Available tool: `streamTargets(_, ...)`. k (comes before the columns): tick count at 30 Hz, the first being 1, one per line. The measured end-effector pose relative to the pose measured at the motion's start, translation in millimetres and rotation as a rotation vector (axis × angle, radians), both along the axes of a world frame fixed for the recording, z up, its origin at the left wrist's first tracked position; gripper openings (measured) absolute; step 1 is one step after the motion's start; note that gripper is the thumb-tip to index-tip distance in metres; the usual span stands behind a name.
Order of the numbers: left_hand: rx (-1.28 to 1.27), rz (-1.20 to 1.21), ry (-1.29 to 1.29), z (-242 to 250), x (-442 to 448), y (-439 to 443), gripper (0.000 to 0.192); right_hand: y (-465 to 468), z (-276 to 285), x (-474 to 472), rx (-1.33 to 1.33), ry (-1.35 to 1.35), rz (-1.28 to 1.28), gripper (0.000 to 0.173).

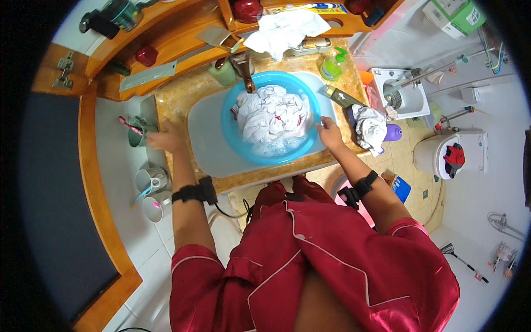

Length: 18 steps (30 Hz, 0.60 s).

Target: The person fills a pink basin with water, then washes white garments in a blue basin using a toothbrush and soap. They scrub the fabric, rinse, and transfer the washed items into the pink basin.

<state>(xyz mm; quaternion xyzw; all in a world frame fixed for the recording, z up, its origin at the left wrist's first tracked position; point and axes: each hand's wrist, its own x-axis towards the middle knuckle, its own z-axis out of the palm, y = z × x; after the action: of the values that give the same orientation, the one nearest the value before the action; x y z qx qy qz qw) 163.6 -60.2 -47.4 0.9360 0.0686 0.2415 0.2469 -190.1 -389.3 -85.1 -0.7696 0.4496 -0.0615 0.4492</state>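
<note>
A light-blue plastic basin stands in the white sink. White wet cloth with red trim lies in it, in sudsy water. My right hand is at the basin's right rim, thumb and fingers apart; whether it touches the rim is hard to tell. My left hand, blurred, is over the counter's left edge, its thumb apart from the fingers and nothing visible in it. Close by is a green cup holding a pink toothbrush. The brown faucet reaches over the basin's far rim.
Two white mugs are mounted at left. A green soap pump bottle, a dark-green bottle and a bundled white cloth occupy the counter's right side. A wooden shelf overhangs the back. A toilet stands far right.
</note>
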Motion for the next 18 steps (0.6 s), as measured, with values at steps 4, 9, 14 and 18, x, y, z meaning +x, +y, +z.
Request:
streamTargets(4,0.019,-0.411,0.379,-48.9,-50.7,-61.9,0.074,-23.5,-38.3,12.5,0.007,0.058,-0.230,0.054)
streamTargets(9,0.044,-0.510,0.679,-87.6,-57.7,-100.0,0.072,-50.4,-75.2,27.3,0.348,-0.048,-0.246,0.053)
streamTargets(14,0.003,-0.582,0.654,-121.6,-20.1,-102.4,0.070,-38.8,-101.0,47.3,0.547,-0.327,-0.461,0.049)
streamTargets(18,-0.164,-0.611,0.663,-132.3,-4.8,-103.7,0.057,-27.1,-101.3,63.5,0.168,-0.103,-0.507,0.060)
